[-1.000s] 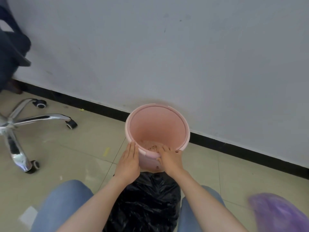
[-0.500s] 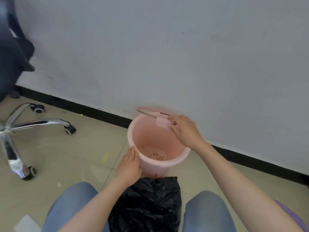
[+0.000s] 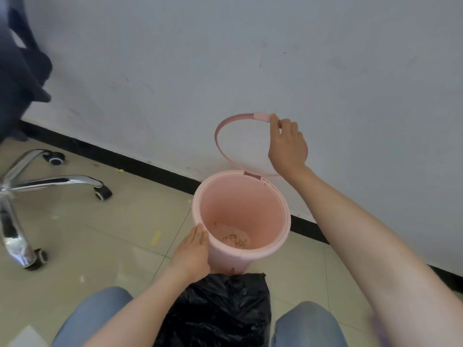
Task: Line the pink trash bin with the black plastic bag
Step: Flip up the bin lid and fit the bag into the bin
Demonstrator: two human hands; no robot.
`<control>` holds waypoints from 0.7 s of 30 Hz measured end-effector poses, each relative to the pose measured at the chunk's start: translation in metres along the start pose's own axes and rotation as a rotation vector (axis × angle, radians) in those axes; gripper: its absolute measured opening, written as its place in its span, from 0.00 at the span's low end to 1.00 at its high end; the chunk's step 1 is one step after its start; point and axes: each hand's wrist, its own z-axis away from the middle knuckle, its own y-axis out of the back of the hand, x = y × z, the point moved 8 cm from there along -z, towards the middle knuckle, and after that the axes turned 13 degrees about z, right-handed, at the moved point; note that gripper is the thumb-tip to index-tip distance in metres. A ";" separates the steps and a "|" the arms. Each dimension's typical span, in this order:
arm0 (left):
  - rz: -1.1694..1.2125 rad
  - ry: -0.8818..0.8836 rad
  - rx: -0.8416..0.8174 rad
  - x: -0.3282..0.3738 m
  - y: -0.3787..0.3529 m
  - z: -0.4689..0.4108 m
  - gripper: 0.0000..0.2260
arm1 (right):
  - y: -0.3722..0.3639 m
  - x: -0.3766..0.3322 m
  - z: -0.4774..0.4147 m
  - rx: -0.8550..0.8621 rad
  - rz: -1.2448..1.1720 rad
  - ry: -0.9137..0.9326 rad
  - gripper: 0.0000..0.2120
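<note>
The pink trash bin (image 3: 263, 254) stands on the tiled floor close to the wall, with some brownish debris at its bottom. Its pink ring (image 3: 220, 131) is hinged at the bin's far rim and stands raised against the wall. My right hand (image 3: 286, 144) pinches the top of that ring by its tab. My left hand (image 3: 193, 251) rests flat against the bin's near left side, fingers together. The black plastic bag (image 3: 220, 311) lies crumpled on the floor between my knees, just in front of the bin.
An office chair base (image 3: 50, 182) with chrome legs and castors stands at the left, dark fabric hanging above it. The white wall with a black skirting strip (image 3: 140, 164) runs right behind the bin. My knees in blue jeans flank the bag.
My right hand left the bin's near rim, reached across to the far side and swung the ring up until it stands upright. My left hand stayed on the bin.
</note>
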 end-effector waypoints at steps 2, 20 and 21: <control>0.004 0.006 0.000 0.002 0.001 0.000 0.31 | -0.012 0.006 -0.009 -0.033 -0.052 -0.010 0.27; -0.011 0.061 -0.025 0.008 0.006 -0.004 0.30 | -0.066 0.013 0.018 -0.379 -0.108 0.147 0.33; -0.007 0.054 -0.017 0.008 0.007 -0.005 0.30 | -0.059 0.008 0.024 -0.365 -0.134 0.157 0.32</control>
